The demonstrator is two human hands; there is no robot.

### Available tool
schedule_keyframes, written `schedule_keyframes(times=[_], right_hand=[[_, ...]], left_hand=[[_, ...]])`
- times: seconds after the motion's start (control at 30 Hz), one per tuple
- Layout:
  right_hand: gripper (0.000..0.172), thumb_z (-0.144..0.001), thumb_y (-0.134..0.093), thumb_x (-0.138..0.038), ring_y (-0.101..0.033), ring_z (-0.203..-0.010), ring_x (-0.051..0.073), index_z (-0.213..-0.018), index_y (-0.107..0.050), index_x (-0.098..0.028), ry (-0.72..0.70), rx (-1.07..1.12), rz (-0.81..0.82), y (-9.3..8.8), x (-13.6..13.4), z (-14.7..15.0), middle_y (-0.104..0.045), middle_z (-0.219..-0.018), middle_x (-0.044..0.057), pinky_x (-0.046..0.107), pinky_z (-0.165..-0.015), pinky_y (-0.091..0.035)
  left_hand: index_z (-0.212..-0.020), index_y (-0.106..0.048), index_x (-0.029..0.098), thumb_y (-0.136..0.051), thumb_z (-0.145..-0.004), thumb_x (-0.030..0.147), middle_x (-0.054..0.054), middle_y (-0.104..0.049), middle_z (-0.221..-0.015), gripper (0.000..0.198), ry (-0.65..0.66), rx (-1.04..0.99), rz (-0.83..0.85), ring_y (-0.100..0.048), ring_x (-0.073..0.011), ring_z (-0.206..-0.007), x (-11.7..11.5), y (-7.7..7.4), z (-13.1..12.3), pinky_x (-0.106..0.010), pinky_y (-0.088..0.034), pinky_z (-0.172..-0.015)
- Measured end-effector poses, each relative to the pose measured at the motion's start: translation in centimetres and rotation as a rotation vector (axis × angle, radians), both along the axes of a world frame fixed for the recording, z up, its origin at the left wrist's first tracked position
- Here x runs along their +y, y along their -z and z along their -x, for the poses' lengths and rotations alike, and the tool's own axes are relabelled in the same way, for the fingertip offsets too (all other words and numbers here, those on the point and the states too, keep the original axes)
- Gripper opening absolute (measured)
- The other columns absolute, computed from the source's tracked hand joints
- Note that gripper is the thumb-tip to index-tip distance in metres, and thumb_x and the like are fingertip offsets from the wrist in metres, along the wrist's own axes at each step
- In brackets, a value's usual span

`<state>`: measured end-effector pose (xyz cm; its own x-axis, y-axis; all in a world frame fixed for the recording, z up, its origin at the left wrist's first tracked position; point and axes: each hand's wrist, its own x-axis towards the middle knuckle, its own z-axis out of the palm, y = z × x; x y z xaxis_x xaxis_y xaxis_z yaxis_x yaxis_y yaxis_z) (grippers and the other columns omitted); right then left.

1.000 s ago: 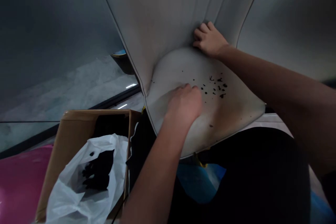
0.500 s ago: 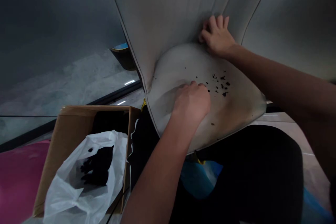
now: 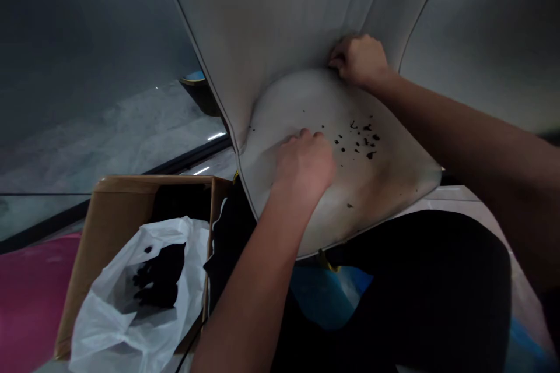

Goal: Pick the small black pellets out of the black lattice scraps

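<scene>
A pale, stained padded seat (image 3: 280, 105) is in front of me, with small black scraps (image 3: 365, 143) scattered on its right half. My left hand (image 3: 306, 160) rests on the seat just left of the scraps, its fingers curled under and their tips hidden. At the crease where the seat meets the grey padded backrest (image 3: 289, 11), my right hand (image 3: 361, 61) is closed, thumb and fingers drawn together. Whatever it may pinch is too dark and small to make out.
Left of the seat stands a cardboard box (image 3: 109, 210) with a white plastic bag (image 3: 105, 297) holding black pieces (image 3: 161, 277). A pink object (image 3: 35, 297) lies beside the box. Behind, a dark container (image 3: 201, 96) stands on the floor. My dark-clad leg (image 3: 437, 280) is below the seat.
My right hand's fingers have curled from partly spread into a closed grip at the crease. The left hand has slid slightly left, uncovering more scraps. The view has shifted a little.
</scene>
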<state>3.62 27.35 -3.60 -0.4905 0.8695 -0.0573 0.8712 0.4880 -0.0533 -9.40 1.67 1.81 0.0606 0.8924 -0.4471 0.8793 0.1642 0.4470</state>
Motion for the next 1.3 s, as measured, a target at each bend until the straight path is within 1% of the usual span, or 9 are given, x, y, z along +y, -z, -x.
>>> schedule_keyframes(times=[0.3, 0.47, 0.6, 0.7, 0.77, 0.87, 0.97, 1.17, 1.3], right_hand=[[0.043, -0.117, -0.056, -0.019, -0.071, -0.137, 0.032, -0.148, -0.078, -0.001, 0.175, 0.070, 0.002, 2.5, -0.7, 1.1, -0.077, -0.148, 0.032, 0.043, -0.107, -0.047], [0.039, -0.114, -0.054, -0.012, -0.072, -0.130, 0.030, -0.139, -0.078, 0.005, 0.134, 0.111, 0.012, 1.9, -0.5, 1.5, -0.076, -0.145, 0.036, 0.045, -0.108, -0.047], [0.030, -0.119, -0.054, -0.021, -0.073, -0.109, 0.023, -0.129, -0.078, -0.005, 0.003, 0.183, 0.049, 1.6, -4.2, -0.1, -0.084, -0.125, 0.024, 0.039, -0.099, -0.050], [0.019, -0.117, -0.062, -0.032, -0.071, -0.090, 0.023, -0.116, -0.075, -0.018, -0.132, 0.233, 0.110, 2.5, -8.6, -2.4, -0.084, -0.107, 0.012, 0.039, -0.088, -0.053], [0.014, -0.113, -0.068, -0.034, -0.071, -0.085, 0.023, -0.111, -0.073, -0.021, -0.208, 0.253, 0.146, 3.3, -10.9, -3.7, -0.082, -0.103, 0.009, 0.039, -0.083, -0.055], [0.010, -0.110, -0.069, -0.031, -0.073, -0.093, 0.026, -0.110, -0.071, -0.021, -0.257, 0.265, 0.127, 4.3, -12.2, -4.7, -0.081, -0.112, 0.011, 0.040, -0.087, -0.056], [0.010, -0.110, -0.064, -0.028, -0.074, -0.107, 0.031, -0.111, -0.071, -0.020, -0.261, 0.261, 0.072, 4.9, -11.9, -4.7, -0.079, -0.122, 0.015, 0.044, -0.093, -0.058], [0.016, -0.111, -0.060, -0.027, -0.075, -0.113, 0.033, -0.111, -0.074, -0.020, -0.245, 0.264, 0.002, 5.2, -11.8, -4.0, -0.080, -0.124, 0.014, 0.045, -0.092, -0.059], [0.018, -0.113, -0.055, -0.027, -0.075, -0.122, 0.038, -0.108, -0.072, -0.022, -0.272, 0.204, 0.005, 5.4, -12.3, -3.7, -0.078, -0.133, 0.018, 0.047, -0.090, -0.060]], left_hand=[[-0.144, -0.076, 0.013, -0.046, -0.114, 0.015, -0.019, -0.075, -0.150, 0.043, 0.023, 0.003, -0.030, -0.073, -0.0340, -0.138, 0.1, 0.4, -0.3, -0.042, -0.061, -0.114], [-0.146, -0.075, 0.014, -0.041, -0.112, 0.011, -0.019, -0.076, -0.150, 0.048, 0.030, 0.001, -0.018, -0.073, -0.0347, -0.140, 0.1, 0.2, 0.0, -0.043, -0.062, -0.112], [-0.144, -0.077, 0.011, -0.040, -0.111, 0.010, -0.022, -0.077, -0.149, 0.050, 0.013, -0.019, -0.048, -0.075, -0.0373, -0.139, -0.2, -0.4, 0.1, -0.046, -0.062, -0.113], [-0.151, -0.073, 0.010, -0.039, -0.110, 0.009, -0.022, -0.076, -0.154, 0.053, 0.001, -0.022, -0.086, -0.075, -0.0374, -0.140, -0.8, -0.7, 0.2, -0.048, -0.061, -0.116], [-0.157, -0.069, 0.010, -0.039, -0.111, 0.009, -0.022, -0.074, -0.157, 0.055, -0.009, -0.018, -0.091, -0.075, -0.0373, -0.141, -1.1, -0.8, 0.1, -0.048, -0.061, -0.116], [-0.157, -0.070, 0.011, -0.037, -0.113, 0.011, -0.022, -0.076, -0.155, 0.055, -0.028, -0.010, -0.092, -0.077, -0.0373, -0.140, -1.5, -0.7, 0.1, -0.047, -0.061, -0.116], [-0.155, -0.071, 0.014, -0.041, -0.111, 0.012, -0.020, -0.077, -0.156, 0.053, -0.062, 0.012, -0.074, -0.077, -0.0394, -0.141, -1.5, -0.4, 0.6, -0.049, -0.061, -0.116], [-0.154, -0.071, 0.015, -0.044, -0.108, 0.012, -0.020, -0.077, -0.155, 0.053, -0.141, 0.061, -0.077, -0.077, -0.0433, -0.137, -1.1, -0.1, 2.1, -0.057, -0.062, -0.115], [-0.149, -0.073, 0.018, -0.046, -0.112, 0.022, -0.018, -0.078, -0.156, 0.047, -0.144, 0.068, -0.028, -0.077, -0.0436, -0.137, -0.7, 0.1, 2.6, -0.056, -0.063, -0.111]])
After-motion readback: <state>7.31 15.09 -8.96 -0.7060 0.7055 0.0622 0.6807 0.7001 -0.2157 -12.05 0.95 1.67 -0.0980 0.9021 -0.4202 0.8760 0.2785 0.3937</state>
